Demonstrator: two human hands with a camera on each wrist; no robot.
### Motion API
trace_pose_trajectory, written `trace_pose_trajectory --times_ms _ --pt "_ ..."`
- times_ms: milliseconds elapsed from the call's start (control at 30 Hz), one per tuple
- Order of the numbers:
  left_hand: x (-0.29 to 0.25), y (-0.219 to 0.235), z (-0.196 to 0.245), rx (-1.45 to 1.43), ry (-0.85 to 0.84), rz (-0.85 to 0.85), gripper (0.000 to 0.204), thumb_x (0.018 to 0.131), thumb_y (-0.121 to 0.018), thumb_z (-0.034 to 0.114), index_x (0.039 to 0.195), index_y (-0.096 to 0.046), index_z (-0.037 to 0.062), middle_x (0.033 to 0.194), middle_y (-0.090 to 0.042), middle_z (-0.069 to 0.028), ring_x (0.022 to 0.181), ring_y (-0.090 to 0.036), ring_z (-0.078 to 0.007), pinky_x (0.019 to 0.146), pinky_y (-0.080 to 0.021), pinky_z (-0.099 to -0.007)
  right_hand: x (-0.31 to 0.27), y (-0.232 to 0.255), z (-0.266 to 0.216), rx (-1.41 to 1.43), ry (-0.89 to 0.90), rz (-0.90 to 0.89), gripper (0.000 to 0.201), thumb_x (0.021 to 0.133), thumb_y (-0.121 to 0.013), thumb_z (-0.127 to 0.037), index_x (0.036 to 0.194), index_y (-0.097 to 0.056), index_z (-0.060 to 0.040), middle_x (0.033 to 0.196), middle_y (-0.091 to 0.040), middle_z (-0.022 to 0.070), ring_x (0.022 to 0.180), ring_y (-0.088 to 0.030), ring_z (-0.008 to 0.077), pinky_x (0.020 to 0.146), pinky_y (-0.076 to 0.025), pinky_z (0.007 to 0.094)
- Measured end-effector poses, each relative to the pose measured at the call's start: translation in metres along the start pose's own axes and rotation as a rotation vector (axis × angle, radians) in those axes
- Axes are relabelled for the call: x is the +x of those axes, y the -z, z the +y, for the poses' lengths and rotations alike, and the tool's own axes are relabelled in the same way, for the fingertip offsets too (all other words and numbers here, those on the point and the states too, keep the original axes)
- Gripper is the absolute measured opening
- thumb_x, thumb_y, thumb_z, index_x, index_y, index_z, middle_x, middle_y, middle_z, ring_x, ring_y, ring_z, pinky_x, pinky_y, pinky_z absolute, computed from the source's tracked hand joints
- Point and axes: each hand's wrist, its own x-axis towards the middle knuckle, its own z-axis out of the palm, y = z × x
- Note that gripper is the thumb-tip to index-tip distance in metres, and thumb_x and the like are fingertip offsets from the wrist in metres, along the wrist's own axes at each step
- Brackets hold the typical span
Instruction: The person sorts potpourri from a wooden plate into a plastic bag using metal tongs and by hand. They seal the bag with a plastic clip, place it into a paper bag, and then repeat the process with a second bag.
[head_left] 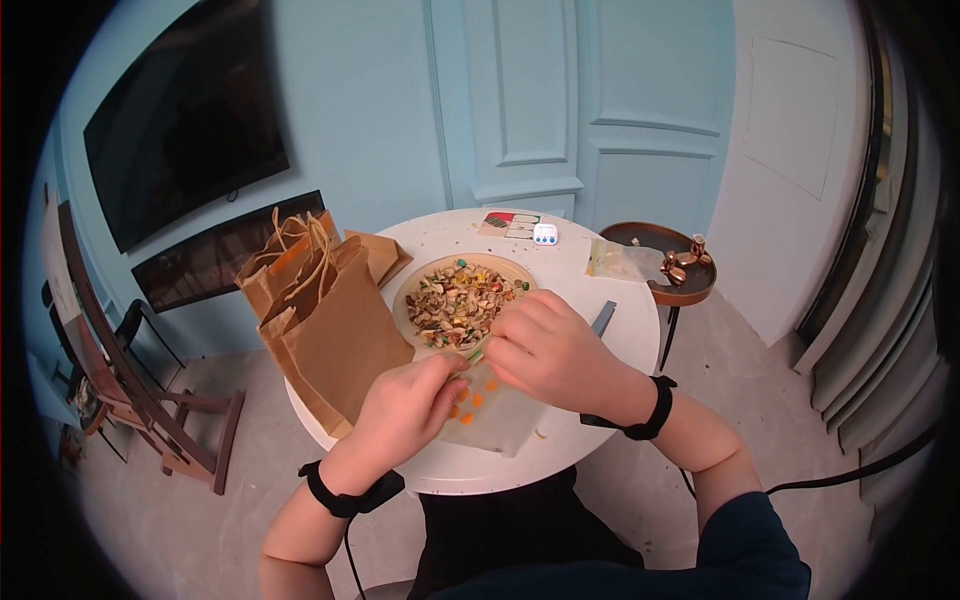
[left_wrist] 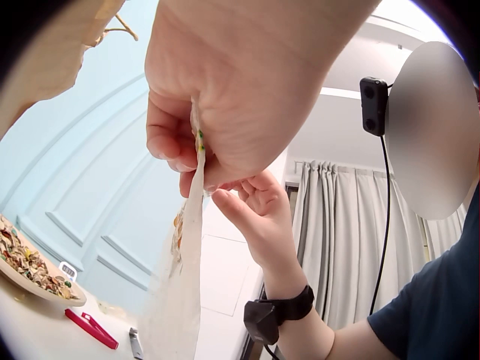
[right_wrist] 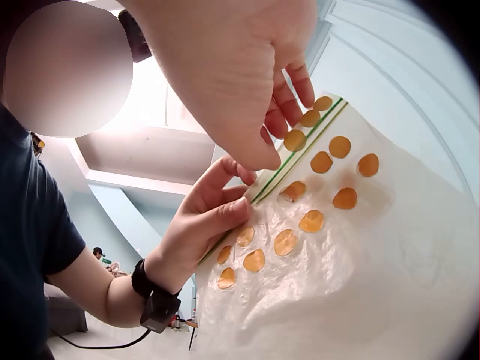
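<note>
A translucent zip bag with orange dots (head_left: 510, 425) hangs upright between both hands over the near part of the round white table. At one end of its green-lined top edge, the left hand (head_left: 405, 405) pinches the bag between thumb and fingers. Further along that edge, the right hand (head_left: 555, 350) pinches the strip; in the right wrist view its thumb and fingers (right_wrist: 289, 105) meet at the green line. The left wrist view shows the bag (left_wrist: 184, 292) edge-on beneath the left hand (left_wrist: 232, 82). Whether the zip is closed cannot be told.
Beyond the hands is a round plate (head_left: 404, 305) of mixed dried pieces. Brown paper bags (head_left: 345, 345) stand at left. A white timer (head_left: 545, 235), a card (head_left: 510, 218), a grey tool (head_left: 604, 318), a red clip (left_wrist: 91, 328) and another plastic bag (head_left: 625, 262) also lie there.
</note>
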Motion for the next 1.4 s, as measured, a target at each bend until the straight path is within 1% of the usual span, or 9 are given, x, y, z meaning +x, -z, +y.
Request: trace_pose_trajectory --times_ms 300,767,933,1033,1133,1200,1233,1300,1400 --pt "-0.002 -0.001 0.0 0.11 -0.066 -0.025 0.015 0.077 -0.065 0.001 0.084 -0.053 0.0042 0.071 -0.06 -0.0099 0.063 -0.061 -0.0284 0.054 -0.047 -0.0354 -0.002 0.0 -0.009 -0.064 -0.016 -0.198 0.021 0.066 -0.066 -0.01 0.084 -0.057 -0.0043 0.085 -0.054 0.0046 0.084 -0.053 0.0196 0.076 -0.042 0.0335" --pt "-0.003 0.002 0.011 0.185 -0.183 -0.012 0.017 0.075 -0.068 0.005 0.083 -0.054 0.005 0.064 -0.053 -0.0078 0.055 -0.056 -0.0258 0.048 -0.044 -0.0349 -0.005 -0.01 -0.01 0.07 0.054 -0.05 0.018 0.068 -0.066 -0.007 0.079 -0.053 -0.0032 0.086 -0.057 0.0066 0.083 -0.056 0.0221 0.071 -0.045 0.0325" --pt "0.0 0.007 0.015 0.37 -0.073 -0.08 0.023 0.066 -0.069 0.004 0.084 -0.055 0.0059 0.076 -0.058 -0.0061 0.067 -0.058 -0.0234 0.054 -0.046 -0.0338 -0.009 -0.015 -0.009 0.127 0.077 -0.036 0.018 0.068 -0.066 -0.006 0.078 -0.051 -0.0036 0.087 -0.059 0.0065 0.08 -0.057 0.0221 0.069 -0.046 0.0327" --pt "0.002 0.004 0.006 0.452 -0.256 0.082 0.023 0.062 -0.068 0.005 0.081 -0.055 0.007 0.087 -0.06 -0.0047 0.078 -0.058 -0.0216 0.062 -0.048 -0.0334 -0.01 -0.011 -0.014 0.23 0.019 -0.07 0.012 0.075 -0.058 -0.008 0.081 -0.049 -0.0036 0.072 -0.053 0.0077 0.07 -0.057 0.0211 0.062 -0.045 0.0349" --pt "0.004 0.005 0.007 0.442 -0.408 0.116 0.018 0.065 -0.067 0.008 0.079 -0.055 0.0082 0.091 -0.06 -0.0035 0.082 -0.057 -0.0203 0.072 -0.049 -0.0329 -0.01 -0.001 -0.017 0.422 -0.239 -0.317 0.009 0.079 -0.056 -0.006 0.086 -0.05 -0.0027 0.064 -0.051 0.0105 0.062 -0.058 0.0253 0.06 -0.046 0.0381" --pt "0.002 0.006 0.011 0.438 -0.503 0.051 0.017 0.066 -0.066 0.009 0.078 -0.054 0.0085 0.088 -0.059 -0.003 0.08 -0.057 -0.0191 0.075 -0.05 -0.0316 -0.008 0.005 -0.012 0.973 -0.639 -0.524 0.015 0.081 -0.055 -0.005 0.095 -0.05 -0.0033 0.056 -0.047 0.0121 0.061 -0.059 0.029 0.062 -0.046 0.04" --pt "0.0 0.005 0.013 0.431 -0.597 -0.012 0.015 0.068 -0.065 0.01 0.077 -0.053 0.0088 0.085 -0.058 -0.0024 0.077 -0.057 -0.0179 0.078 -0.05 -0.0304 -0.009 0.003 -0.008 0.974 -0.637 -0.523 0.015 0.081 -0.055 -0.005 0.095 -0.05 -0.0033 0.056 -0.047 0.0121 0.061 -0.059 0.029 0.062 -0.046 0.04" --pt "-0.003 -0.001 0.017 0.409 -0.638 -0.061 0.014 0.069 -0.064 0.011 0.076 -0.052 0.0094 0.082 -0.057 -0.0017 0.075 -0.057 -0.0167 0.079 -0.05 -0.0298 -0.015 -0.008 0.001 0.84 -0.487 -0.719 0.033 0.079 -0.059 -0.007 0.11 -0.048 -0.004 0.073 -0.054 0.0131 0.067 -0.06 0.0313 0.064 -0.047 0.04" --pt "-0.006 -0.012 0.022 0.415 -0.709 -0.09 0.015 0.071 -0.064 0.012 0.075 -0.05 0.0099 0.073 -0.054 -0.0013 0.067 -0.056 -0.014 0.074 -0.05 -0.028 -0.022 -0.021 -0.007 0.651 -0.355 -0.661 0.049 0.076 -0.064 -0.013 0.12 -0.045 -0.0043 0.1 -0.053 0.0156 0.073 -0.061 0.0332 0.066 -0.049 0.0407"
